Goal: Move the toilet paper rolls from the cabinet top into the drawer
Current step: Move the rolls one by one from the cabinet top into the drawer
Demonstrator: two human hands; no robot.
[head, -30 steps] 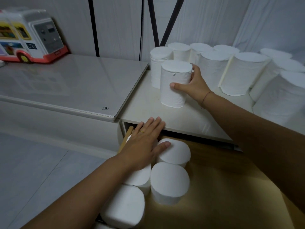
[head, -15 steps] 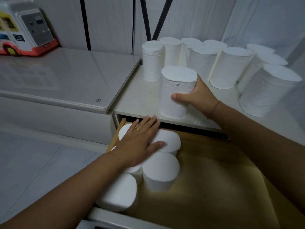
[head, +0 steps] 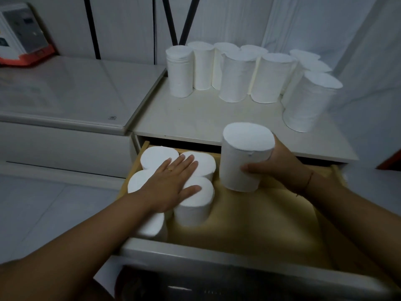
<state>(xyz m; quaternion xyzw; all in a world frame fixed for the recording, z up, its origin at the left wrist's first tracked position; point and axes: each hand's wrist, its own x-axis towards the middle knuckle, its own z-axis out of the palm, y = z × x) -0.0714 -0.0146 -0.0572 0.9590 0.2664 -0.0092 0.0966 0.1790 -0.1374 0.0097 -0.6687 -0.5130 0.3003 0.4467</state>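
Head: right hand (head: 282, 168) grips soft white cylindrical roll (head: 245, 157).

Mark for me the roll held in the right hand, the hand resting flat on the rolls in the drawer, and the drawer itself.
held roll (head: 239, 170): head view, on its side wall.
left hand (head: 171, 183): head view, on the back of the hand.
drawer (head: 249, 216): head view, on its bare wooden floor.

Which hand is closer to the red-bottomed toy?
Left. The left hand lies flat on drawer rolls, nearer the toy; the right hand holds a roll farther right.
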